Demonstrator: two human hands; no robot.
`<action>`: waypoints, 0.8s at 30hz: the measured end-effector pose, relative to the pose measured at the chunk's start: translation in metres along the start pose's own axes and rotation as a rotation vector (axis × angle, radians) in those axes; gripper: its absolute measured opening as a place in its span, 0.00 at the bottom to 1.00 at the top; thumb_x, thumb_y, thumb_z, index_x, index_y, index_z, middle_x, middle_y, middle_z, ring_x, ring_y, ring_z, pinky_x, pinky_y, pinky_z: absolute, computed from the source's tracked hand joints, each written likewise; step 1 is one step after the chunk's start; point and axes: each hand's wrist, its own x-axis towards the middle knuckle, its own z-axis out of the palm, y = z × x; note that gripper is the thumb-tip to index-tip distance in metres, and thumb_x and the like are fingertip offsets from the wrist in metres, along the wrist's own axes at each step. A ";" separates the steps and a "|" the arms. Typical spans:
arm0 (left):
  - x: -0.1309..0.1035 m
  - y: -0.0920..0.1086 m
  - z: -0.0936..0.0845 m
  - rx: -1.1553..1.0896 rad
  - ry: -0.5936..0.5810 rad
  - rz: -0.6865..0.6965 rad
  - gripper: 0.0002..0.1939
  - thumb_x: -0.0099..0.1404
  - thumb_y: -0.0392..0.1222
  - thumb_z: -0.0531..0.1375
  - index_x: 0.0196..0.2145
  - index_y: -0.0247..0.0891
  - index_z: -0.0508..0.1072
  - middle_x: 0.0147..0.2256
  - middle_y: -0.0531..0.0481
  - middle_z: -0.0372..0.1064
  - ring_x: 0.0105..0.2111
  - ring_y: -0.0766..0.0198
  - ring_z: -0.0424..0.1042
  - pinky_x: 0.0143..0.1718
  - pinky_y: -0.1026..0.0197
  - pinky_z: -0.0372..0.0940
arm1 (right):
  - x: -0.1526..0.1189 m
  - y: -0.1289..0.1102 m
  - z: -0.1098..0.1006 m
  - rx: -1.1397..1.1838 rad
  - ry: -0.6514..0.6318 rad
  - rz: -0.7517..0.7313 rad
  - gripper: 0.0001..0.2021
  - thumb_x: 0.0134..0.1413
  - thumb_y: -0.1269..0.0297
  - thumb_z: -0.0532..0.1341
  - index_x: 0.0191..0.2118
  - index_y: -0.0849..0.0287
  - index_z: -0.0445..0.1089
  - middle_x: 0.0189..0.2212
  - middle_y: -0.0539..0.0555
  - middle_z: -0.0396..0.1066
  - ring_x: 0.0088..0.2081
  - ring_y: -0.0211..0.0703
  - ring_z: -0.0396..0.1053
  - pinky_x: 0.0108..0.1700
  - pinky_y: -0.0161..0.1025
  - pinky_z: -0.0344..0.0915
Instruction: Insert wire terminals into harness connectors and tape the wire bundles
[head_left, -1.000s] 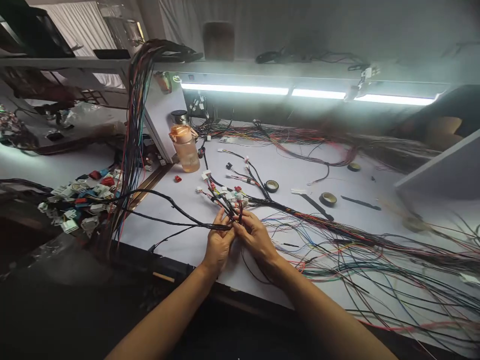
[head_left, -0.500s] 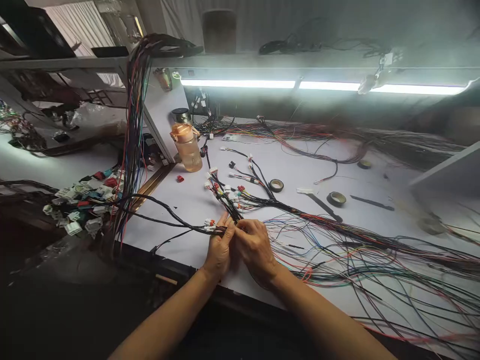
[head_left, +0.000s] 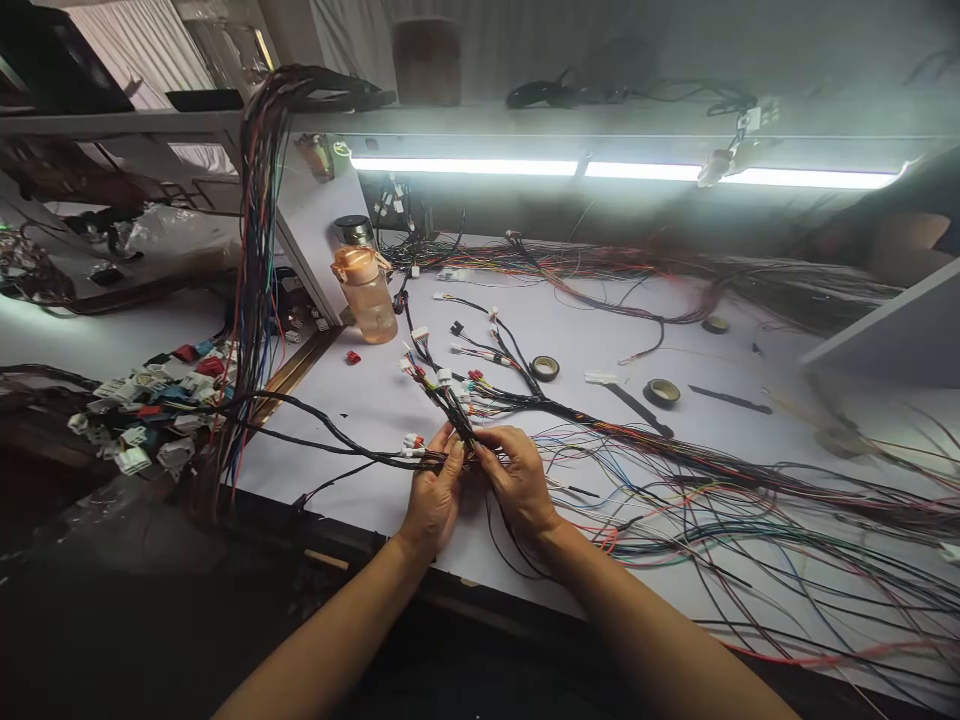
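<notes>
Near the table's front edge, my left hand (head_left: 435,498) is closed round a black wire bundle (head_left: 459,418), thumb on top. Close beside it on the right, my right hand (head_left: 519,482) grips the same bundle with thumb and fingers. White, red and yellow connectors (head_left: 444,377) fan out from the bundle beyond my hands. Black taped branches (head_left: 330,430) run left from it, with small white and red connectors (head_left: 412,445) near my left hand. A thin dark wire hangs below my right hand.
An orange bottle (head_left: 366,295) stands at the back left. Tape rolls (head_left: 662,392), a dark blade-like strip (head_left: 729,398) and a red connector (head_left: 353,357) lie on the table (head_left: 315,375). Loose wires (head_left: 750,540) spread right; a connector pile (head_left: 157,405) sits left.
My right hand has opened its grip slightly and turned on the bundle, and a thin dark wire loop now shows below it. The whole view has shifted a little.
</notes>
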 end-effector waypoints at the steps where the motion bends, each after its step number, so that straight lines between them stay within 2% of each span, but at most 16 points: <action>1: 0.000 0.000 0.000 -0.009 0.015 -0.006 0.24 0.62 0.40 0.64 0.55 0.43 0.69 0.54 0.47 0.71 0.59 0.56 0.64 0.64 0.51 0.54 | 0.000 0.000 -0.001 0.048 0.010 0.002 0.08 0.60 0.63 0.59 0.43 0.54 0.73 0.38 0.53 0.75 0.41 0.45 0.70 0.46 0.44 0.63; 6: 0.000 -0.001 0.000 -0.029 0.096 -0.025 0.21 0.57 0.41 0.68 0.48 0.43 0.73 0.50 0.51 0.74 0.58 0.57 0.65 0.64 0.53 0.53 | -0.002 0.003 -0.004 0.162 0.044 -0.020 0.08 0.60 0.65 0.60 0.44 0.53 0.73 0.39 0.53 0.75 0.42 0.44 0.70 0.47 0.45 0.64; 14: -0.002 0.002 0.004 -0.002 0.004 0.000 0.25 0.58 0.37 0.67 0.53 0.43 0.69 0.54 0.49 0.71 0.60 0.56 0.62 0.65 0.52 0.51 | -0.003 0.005 -0.001 0.152 0.008 -0.018 0.15 0.62 0.65 0.57 0.53 0.49 0.71 0.39 0.53 0.72 0.42 0.44 0.68 0.46 0.44 0.65; 20: -0.004 0.002 0.003 0.023 -0.047 0.001 0.29 0.60 0.36 0.65 0.58 0.44 0.64 0.57 0.48 0.67 0.61 0.56 0.60 0.64 0.52 0.51 | -0.003 0.008 0.000 0.134 -0.046 0.045 0.15 0.63 0.62 0.56 0.54 0.49 0.70 0.38 0.54 0.71 0.42 0.45 0.67 0.47 0.45 0.64; 24: -0.004 0.002 0.004 0.021 -0.072 0.007 0.29 0.61 0.35 0.64 0.59 0.44 0.63 0.58 0.47 0.66 0.62 0.56 0.59 0.64 0.52 0.51 | -0.001 0.008 0.000 0.107 -0.077 0.065 0.13 0.63 0.61 0.56 0.50 0.52 0.72 0.38 0.54 0.71 0.42 0.45 0.67 0.48 0.46 0.63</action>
